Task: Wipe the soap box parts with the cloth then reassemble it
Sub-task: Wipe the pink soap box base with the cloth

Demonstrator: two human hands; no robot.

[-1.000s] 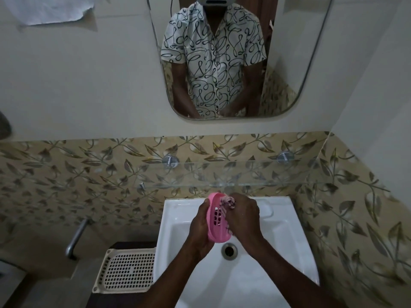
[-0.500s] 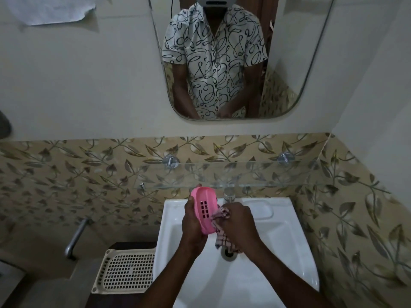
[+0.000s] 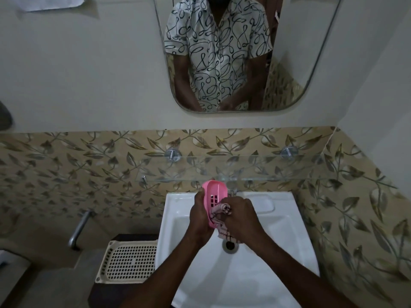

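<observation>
Left hand (image 3: 199, 215) grips pink slotted plastic soap tray (image 3: 214, 197) upright over white sink (image 3: 287, 252); right hand (image 3: 241, 215) clutches checked cloth (image 3: 220, 211) inside it. Risk: hard rubbing twists tray loose, drops into basin.

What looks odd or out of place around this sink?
Little stands out. A paper sheet high on the wall, left of the mirror, has a ragged, torn-looking lower edge. Nothing looks spilled in the sink.

Head-worn camera looks down onto the near sink (image 3: 278, 252), facing the wall mirror (image 3: 293, 41).
</observation>
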